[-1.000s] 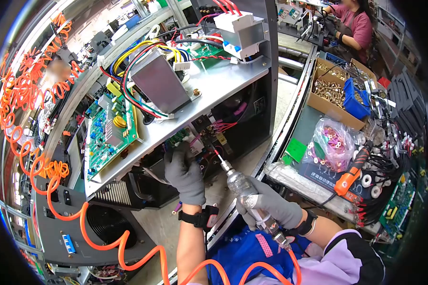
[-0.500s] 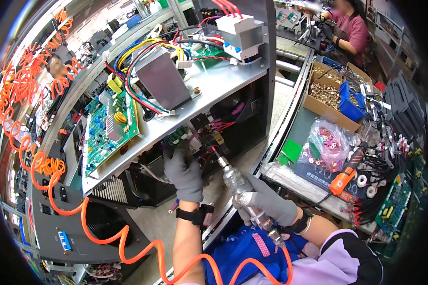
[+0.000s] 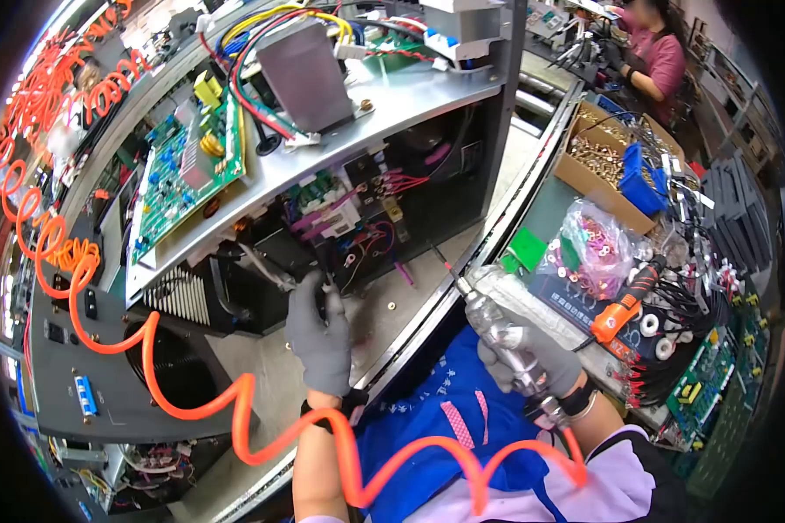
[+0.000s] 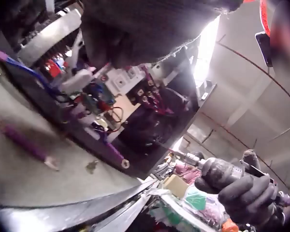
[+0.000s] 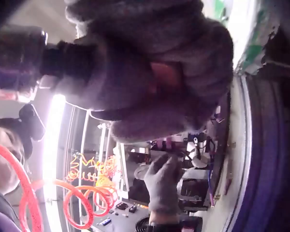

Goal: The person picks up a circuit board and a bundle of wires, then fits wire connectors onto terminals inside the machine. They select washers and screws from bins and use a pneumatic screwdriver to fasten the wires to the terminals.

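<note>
My right hand [image 3: 554, 359], in a grey glove, grips an air screwdriver [image 3: 497, 324] with a clear-wrapped body; its long thin bit points up and left, away from the cabinet. An orange coiled hose [image 3: 340, 436] runs from its rear end. Close before the lower front of the open metal cabinet [image 3: 427, 109] is my gloved left hand [image 3: 321, 336], fingers loosely bent, nothing seen in them. Inside the cabinet are a white terminal part [image 3: 333, 218], purple-sleeved wires [image 3: 401, 180] and a small green board [image 3: 316, 189]. The right wrist view shows the left hand [image 5: 162, 186] beside it.
A transformer [image 3: 303, 78] and a green circuit board [image 3: 183, 170] sit on the cabinet's upper shelf. To the right stand a carton of brass fasteners [image 3: 595, 157], a blue bin [image 3: 644, 179], a bag of terminals [image 3: 595, 244] and an orange-black power tool [image 3: 624, 309]. Another person [image 3: 658, 65] works behind.
The screwdriver has come away from the cabinet, down and right, with its bit clear of the wiring. My left hand has drawn back out of the cabinet. The head view has shifted.
</note>
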Action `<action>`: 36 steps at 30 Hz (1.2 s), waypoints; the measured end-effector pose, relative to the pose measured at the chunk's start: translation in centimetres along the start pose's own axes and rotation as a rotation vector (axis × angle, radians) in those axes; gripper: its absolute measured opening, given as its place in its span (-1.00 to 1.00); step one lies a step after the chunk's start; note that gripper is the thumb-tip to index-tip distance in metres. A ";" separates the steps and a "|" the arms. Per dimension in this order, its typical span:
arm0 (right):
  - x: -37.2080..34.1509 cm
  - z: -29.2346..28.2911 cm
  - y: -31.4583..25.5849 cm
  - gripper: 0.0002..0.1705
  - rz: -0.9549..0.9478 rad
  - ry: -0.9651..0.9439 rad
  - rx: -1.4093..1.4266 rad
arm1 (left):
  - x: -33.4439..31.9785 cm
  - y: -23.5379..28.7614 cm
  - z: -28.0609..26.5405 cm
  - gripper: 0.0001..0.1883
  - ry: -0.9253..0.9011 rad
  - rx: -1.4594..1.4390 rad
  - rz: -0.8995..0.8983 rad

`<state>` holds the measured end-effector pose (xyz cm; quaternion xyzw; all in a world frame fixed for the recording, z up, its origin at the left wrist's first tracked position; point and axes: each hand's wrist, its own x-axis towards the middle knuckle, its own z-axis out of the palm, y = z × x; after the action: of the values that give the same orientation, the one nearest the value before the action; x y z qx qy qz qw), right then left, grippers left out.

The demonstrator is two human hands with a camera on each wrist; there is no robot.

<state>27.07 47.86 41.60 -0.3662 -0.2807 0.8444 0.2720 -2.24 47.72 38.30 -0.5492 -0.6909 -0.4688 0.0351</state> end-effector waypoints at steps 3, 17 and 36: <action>0.5 -2.4 1.1 -0.19 0.084 -0.153 0.014 | -3.2 -3.5 -1.0 -0.74 -0.166 0.029 -0.201; 0.4 -2.8 5.0 -0.08 0.141 -0.310 -0.196 | -2.7 -4.0 7.2 -0.56 -0.249 0.396 -0.339; 1.5 -3.9 10.4 -0.03 0.096 -0.577 -0.462 | -7.0 -1.6 -4.1 -0.76 -0.594 -0.836 -1.048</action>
<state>26.51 42.71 31.63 -0.1777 -0.5114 0.8391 0.0520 -2.64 39.89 35.69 -0.2183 -0.6067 -0.4799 -0.5949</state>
